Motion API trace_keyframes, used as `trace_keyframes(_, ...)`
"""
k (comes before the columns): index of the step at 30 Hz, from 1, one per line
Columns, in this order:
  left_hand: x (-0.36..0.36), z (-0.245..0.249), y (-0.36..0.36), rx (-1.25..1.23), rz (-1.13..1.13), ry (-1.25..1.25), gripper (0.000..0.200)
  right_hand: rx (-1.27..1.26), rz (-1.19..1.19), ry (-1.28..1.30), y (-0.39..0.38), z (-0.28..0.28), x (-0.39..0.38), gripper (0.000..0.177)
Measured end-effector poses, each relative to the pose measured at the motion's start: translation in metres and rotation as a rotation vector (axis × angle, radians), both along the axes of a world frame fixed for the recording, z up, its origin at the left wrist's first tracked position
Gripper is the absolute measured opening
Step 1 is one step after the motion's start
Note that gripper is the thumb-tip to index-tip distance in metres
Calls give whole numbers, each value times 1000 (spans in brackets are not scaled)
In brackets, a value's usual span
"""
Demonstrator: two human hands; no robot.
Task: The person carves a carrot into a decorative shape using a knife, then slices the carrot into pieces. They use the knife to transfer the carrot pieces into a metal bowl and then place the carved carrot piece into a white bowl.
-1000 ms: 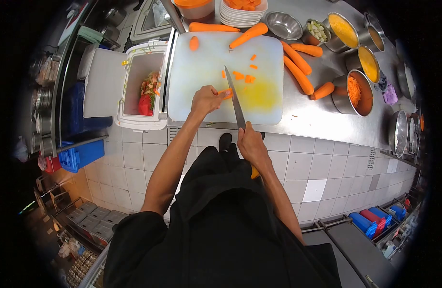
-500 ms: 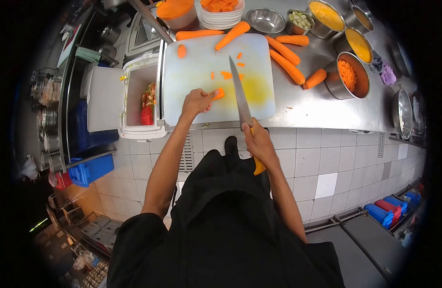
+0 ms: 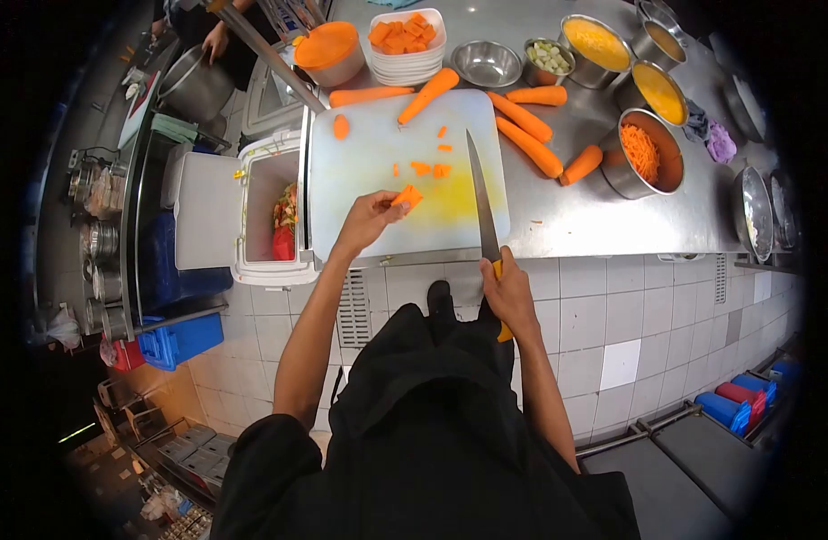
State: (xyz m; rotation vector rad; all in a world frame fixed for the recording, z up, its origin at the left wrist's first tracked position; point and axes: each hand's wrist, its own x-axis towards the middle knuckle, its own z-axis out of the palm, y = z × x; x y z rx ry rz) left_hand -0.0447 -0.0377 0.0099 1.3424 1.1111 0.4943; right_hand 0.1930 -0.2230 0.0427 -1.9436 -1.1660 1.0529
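My left hand (image 3: 367, 219) pinches an orange carrot piece (image 3: 407, 195) just above the near part of the white cutting board (image 3: 369, 171). A large chef's knife (image 3: 481, 197) with a yellow handle is gripped in my right hand (image 3: 509, 290), its blade pointing away over the board's right side. Small carrot bits (image 3: 428, 167) lie in the board's middle. A carrot stub (image 3: 341, 127) rests at the board's far left. Whole carrots (image 3: 525, 135) lie along the board's far and right edges.
A white bin (image 3: 268, 209) with scraps stands open left of the board. Stacked white plates with carrot chunks (image 3: 407, 36), an orange-lidded tub (image 3: 328, 49), a steel bowl (image 3: 486, 63) and steel pots (image 3: 646, 157) of shredded carrot and sauces line the steel counter. Another person's hand (image 3: 218, 38) is at the far left.
My left hand lifted the carrot piece off the board. The knife swung to the right and away from the piece. The view shifted, showing more of the counter's far side.
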Motion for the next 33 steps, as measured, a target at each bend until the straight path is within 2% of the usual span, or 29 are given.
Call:
trace_keyframes(1, 2, 14, -4, 11, 4, -3, 36, -19, -17, -87, 3, 4, -1, 23)
trace_keyframes(6, 6, 74, -29, -49, 88, -190, 40, 9, 17, -182, 10, -8, 0, 22)
trace_keyframes(11, 2, 106, -43, -20, 149, -327, 42, 15, 40, -209, 17, -6, -6, 23)
trace_keyframes(15, -3, 126, -47, -8, 163, -388, 40, 65, 18, -254, 20, -11, -12, 33)
trace_keyframes(20, -7, 131, -46, 27, 208, -451, 44, 70, 33, -264, 20, -19, -13, 44)
trace_keyframes(23, -11, 124, -41, 132, 242, -368, 51, 124, 32, -281, 23, -18, -16, 51)
trace_keyframes(25, -12, 127, -43, 14, 308, -532, 57, 136, -2, -286, 26, -16, -19, 55)
trace_keyframes(27, -14, 131, -39, 13, 330, -565, 56, 126, -25, -248, 31, -8, -24, 55)
trace_keyframes(29, -14, 124, -32, 105, 325, -483, 48, 115, -49, -213, 36, -10, -26, 55)
trace_keyframes(30, -16, 112, -27, 222, 295, -351, 48, 126, -45, -250, 40, -22, -25, 57)
trace_keyframes(31, -17, 92, -19, 228, 299, -357, 48, 134, -43, -288, 43, -28, -23, 60)
trace_keyframes(33, -21, 43, -2, 676, 208, 193, 52, 77, 16, -391, 50, -25, -21, 62)
